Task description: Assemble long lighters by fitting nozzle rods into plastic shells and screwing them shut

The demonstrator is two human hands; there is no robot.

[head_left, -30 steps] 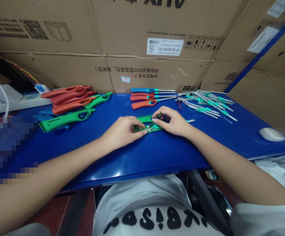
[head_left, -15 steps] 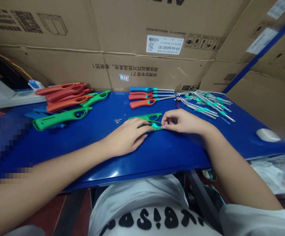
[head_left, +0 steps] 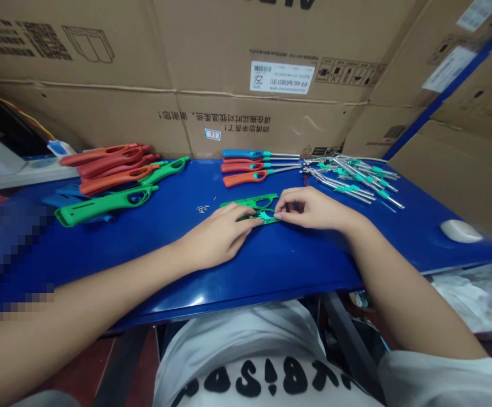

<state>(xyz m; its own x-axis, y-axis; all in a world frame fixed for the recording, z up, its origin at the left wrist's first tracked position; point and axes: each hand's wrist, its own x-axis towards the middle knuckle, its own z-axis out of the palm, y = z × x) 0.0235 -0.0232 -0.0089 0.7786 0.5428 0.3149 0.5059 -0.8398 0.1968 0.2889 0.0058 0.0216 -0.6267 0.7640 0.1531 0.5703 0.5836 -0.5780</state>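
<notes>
A green plastic lighter shell (head_left: 250, 201) lies on the blue table, with a second green half in front of it, mostly hidden under my fingers. My left hand (head_left: 218, 234) rests over that nearer half, fingertips on it near a teal trigger piece (head_left: 264, 216). The right hand (head_left: 301, 208) has thumb and forefinger pinched at the right end of the same half, just beside the teal piece; whatever is between those fingertips is too small to make out. Small metal bits (head_left: 202, 209) lie left of the shell.
Three assembled lighters (head_left: 246, 178) lie behind my hands. A pile of metal tubes with teal parts (head_left: 365, 180) is at the back right. Red, orange, green and blue shells (head_left: 106, 204) lie left. A white oval object (head_left: 460, 231) sits far right; cardboard (head_left: 212, 68) stands behind.
My right thumb and forefinger have shifted slightly left, closer to the teal piece. The left index finger reaches a little further right along the green half.
</notes>
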